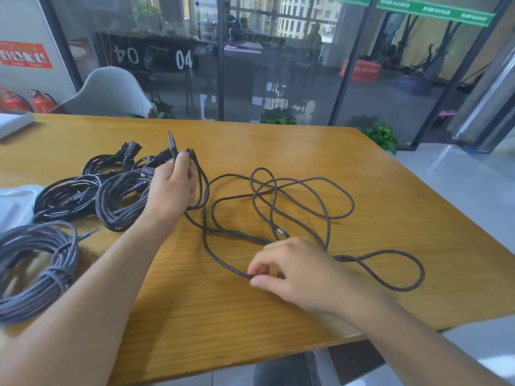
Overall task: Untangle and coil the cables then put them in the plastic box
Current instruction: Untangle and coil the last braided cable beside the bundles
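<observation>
A long dark braided cable [303, 190] lies in loose crossing loops on the wooden table [278, 146]. My left hand [170, 188] holds up a few turns of it, with the USB plug [172, 143] sticking up above the fingers. My right hand [289, 268] pinches the same cable near the table's front, thumb and forefinger on the strand. The cable's other plug [281, 233] rests on the table just beyond my right hand. A translucent plastic box [15, 201] shows at the left edge, partly cut off.
Several coiled cables lie at the left: a grey coil [36, 266], a black-and-white braided coil [119, 201], a black coil [67, 197] and a black power cord [111, 160]. A grey chair [108, 91] stands behind the table, before a glass wall.
</observation>
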Demonstrator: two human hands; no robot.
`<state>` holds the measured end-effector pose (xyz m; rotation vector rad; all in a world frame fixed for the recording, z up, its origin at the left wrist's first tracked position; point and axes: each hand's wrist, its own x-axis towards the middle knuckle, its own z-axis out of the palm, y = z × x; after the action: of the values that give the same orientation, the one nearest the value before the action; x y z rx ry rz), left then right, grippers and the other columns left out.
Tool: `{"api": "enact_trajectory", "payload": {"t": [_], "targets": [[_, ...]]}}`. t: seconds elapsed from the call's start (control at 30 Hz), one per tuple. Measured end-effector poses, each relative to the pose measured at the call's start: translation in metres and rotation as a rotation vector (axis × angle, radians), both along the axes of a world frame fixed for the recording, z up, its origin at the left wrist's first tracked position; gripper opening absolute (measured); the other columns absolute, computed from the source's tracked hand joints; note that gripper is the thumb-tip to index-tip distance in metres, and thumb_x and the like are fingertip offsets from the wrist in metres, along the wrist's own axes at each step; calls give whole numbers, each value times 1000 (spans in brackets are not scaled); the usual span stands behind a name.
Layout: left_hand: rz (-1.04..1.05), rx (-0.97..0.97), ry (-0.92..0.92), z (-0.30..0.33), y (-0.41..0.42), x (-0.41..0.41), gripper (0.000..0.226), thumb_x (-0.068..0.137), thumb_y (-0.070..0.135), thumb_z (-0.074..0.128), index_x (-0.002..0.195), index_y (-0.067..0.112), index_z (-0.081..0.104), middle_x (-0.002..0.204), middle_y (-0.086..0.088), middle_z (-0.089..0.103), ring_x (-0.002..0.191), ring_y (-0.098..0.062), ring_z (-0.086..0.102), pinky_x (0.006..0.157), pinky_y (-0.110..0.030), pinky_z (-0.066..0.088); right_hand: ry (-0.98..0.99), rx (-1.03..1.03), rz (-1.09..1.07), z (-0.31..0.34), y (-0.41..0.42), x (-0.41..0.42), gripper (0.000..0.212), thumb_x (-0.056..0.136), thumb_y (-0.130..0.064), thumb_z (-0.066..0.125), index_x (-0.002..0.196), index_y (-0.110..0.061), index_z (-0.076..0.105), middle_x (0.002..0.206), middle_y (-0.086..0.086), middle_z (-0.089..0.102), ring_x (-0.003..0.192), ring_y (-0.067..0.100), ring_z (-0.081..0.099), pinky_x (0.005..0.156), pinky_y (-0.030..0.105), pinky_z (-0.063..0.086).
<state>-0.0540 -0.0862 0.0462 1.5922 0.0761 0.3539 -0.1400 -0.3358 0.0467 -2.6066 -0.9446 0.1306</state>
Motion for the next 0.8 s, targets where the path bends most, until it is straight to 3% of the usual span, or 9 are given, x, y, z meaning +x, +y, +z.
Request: {"api": "enact_trajectory", "payload": {"t": [0.13,0.33,0.43,0.5,0.57,0.63,0.7,0.8], "targets": [[-45,-150,-12,8,1,-1,40,111,34,34,74,21,42,58,3,24,53,-18,14,48,-31,13,-85,15,-67,-14,36,16,20,96,-50,67,103,-33,75,98,-16,73,89,2,62,84,30,51],[-42,-266,-53,17,2,-4,40,111,32,34,73,20,43,56,5,22,54,-18,11,53,-36,11,-227,18,-278,-25,75,53,29,100,-49,63,89,-24,73,76,-3,72,72,20,67,64,33,51],[-28,-257,-60,18,2,-5,39,111,31,33,75,20,42,57,4,22,59,-23,10,53,-38,11,133,282,-293,-12,83,72,16,103,-29,65,92,-19,72,78,-1,75,62,16,71,60,37,59],[-26,-273,-58,18,4,-4,40,111,32,33,74,20,42,57,4,21,59,-23,9,52,-37,10,153,386,-276,7,77,89,13,103,-22,64,93,-20,71,80,-6,76,62,10,72,60,35,59],[-30,-288,-57,18,6,-4,41,112,33,34,74,21,43,57,4,22,56,-21,11,51,-36,11,-45,280,-241,23,73,113,10,102,-23,66,102,-25,76,92,-11,78,79,6,73,77,30,57],[-30,-299,-57,18,7,-5,42,112,33,34,73,21,44,56,4,23,53,-18,13,50,-35,11,-105,81,-98,33,82,132,17,102,-24,66,115,-26,77,117,-10,75,108,11,67,96,29,50],[-23,-307,-55,19,8,-5,43,112,33,35,72,20,45,55,5,23,51,-16,14,47,-32,12,-20,-58,38,30,95,148,24,104,-28,63,125,-26,74,138,-10,66,128,15,58,109,35,43],[18,-348,-49,22,11,-5,44,112,35,35,72,19,45,54,6,23,48,-14,15,47,-30,12,211,-11,86,22,108,159,34,107,-30,58,141,-29,61,152,-8,55,139,14,48,112,33,38]]}}
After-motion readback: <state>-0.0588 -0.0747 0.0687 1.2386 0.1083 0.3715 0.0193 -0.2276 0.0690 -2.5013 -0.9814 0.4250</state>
